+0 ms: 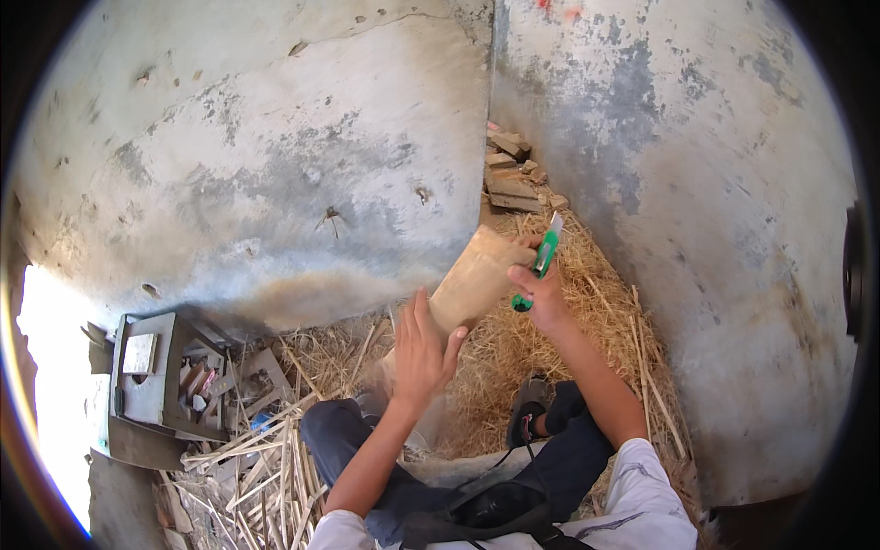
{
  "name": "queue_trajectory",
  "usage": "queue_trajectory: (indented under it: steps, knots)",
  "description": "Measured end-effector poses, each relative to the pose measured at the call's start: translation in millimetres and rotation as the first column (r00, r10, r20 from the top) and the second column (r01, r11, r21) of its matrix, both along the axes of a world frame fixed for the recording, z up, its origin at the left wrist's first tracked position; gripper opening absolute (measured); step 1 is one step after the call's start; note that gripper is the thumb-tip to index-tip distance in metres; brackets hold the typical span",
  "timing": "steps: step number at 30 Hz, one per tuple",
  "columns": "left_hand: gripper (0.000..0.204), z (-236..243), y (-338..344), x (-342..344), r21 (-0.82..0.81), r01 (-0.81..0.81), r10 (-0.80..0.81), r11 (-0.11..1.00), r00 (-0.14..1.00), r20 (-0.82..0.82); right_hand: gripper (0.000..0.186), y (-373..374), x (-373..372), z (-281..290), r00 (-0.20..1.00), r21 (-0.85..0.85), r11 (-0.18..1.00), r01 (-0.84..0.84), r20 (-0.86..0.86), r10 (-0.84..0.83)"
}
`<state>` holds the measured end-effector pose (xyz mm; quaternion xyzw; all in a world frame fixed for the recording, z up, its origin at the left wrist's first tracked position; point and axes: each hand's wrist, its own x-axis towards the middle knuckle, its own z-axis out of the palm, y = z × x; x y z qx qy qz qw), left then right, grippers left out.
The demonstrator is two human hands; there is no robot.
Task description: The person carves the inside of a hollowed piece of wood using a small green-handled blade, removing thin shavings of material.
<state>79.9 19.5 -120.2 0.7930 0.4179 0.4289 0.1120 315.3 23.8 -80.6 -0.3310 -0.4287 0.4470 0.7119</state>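
Note:
My right hand (543, 295) grips a green utility knife (545, 255), its silver blade pointing up, and also holds the upper end of a wide, pale wooden piece (474, 272). My left hand (422, 357) is on the lower part of that piece, fingers fairly straight along one side and thumb at the other edge. The piece slants up to the right between my hands, its lower end partly hidden by the left hand.
Straw (587, 330) covers the corner floor between two weathered walls (275, 137). Rubble (513, 192) is piled in the corner. A grey box (147, 394) with scraps and many thin sticks (261, 486) lie left of my legs (348, 440). A bright opening is at far left.

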Motion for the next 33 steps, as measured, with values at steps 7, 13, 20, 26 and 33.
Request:
queue_trajectory:
  steps: [7, 13, 20, 26, 33]
  knots:
    - [0.076, 21, 12, 14, 0.322, -0.119, 0.104, 0.939, 0.993, 0.064, 0.045, -17, -63, -12, 0.983, 0.071, 0.995, 0.067, 0.165, -0.078]
    - [0.057, 0, 45, -8, 0.103, -0.056, 0.020, 0.993, 0.947, 0.322, 0.053, -26, -62, -7, 0.979, 0.171, 0.983, 0.061, 0.180, -0.092]
    - [0.044, -12, 81, -41, -0.274, -0.138, 0.236, 0.952, 0.900, 0.366, 0.050, -21, -18, 12, 0.936, 0.213, 0.956, 0.204, 0.244, -0.254]
    - [0.097, -9, 71, -52, -0.515, 0.623, -0.204, 0.589, 0.731, 0.651, 0.048, -13, 26, 13, 0.993, -0.027, 0.998, -0.052, -0.109, 0.048]
    - [0.117, -62, 59, -48, -0.724, 0.689, -0.560, 0.018, 0.607, 0.564, 0.053, -9, 24, 9, 0.985, -0.049, 0.991, -0.122, -0.129, 0.115]
